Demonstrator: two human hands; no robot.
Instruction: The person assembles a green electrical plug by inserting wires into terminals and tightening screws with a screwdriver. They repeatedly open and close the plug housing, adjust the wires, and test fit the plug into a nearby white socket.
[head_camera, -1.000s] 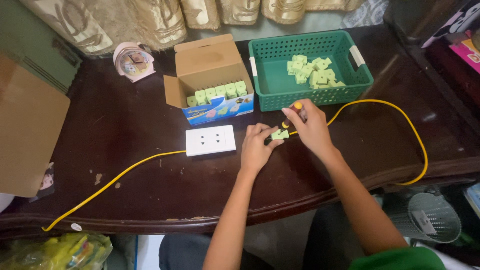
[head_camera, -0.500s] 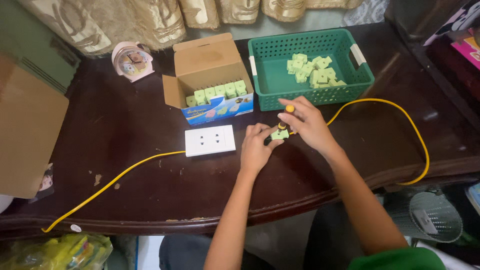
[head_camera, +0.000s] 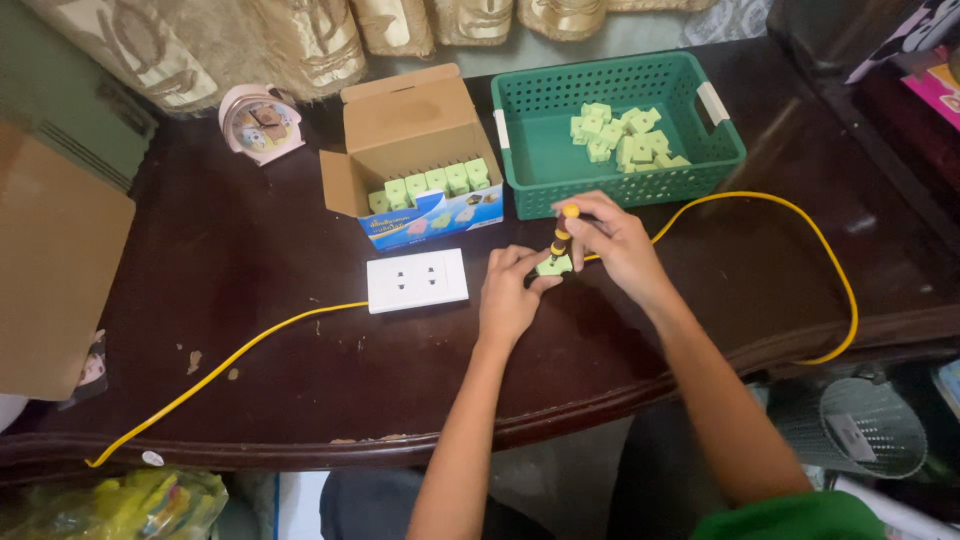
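Observation:
My left hand pinches a small light-green plug against the dark wooden table. Held upright in my right hand is a small screwdriver with a yellow and black handle, its tip down on the plug. A yellow cable runs from under my right hand in a loop to the right. To the left of my hands lies a white double socket plate, with another yellow cable leading off to the lower left.
An open cardboard box holds a row of green plugs behind the socket plate. A green plastic basket with several loose green plugs stands at the back right. A small alarm clock sits back left, a cardboard flap at far left.
Both hands have stayed over the green plug; the screwdriver now stands more upright on it. The view has shifted slightly.

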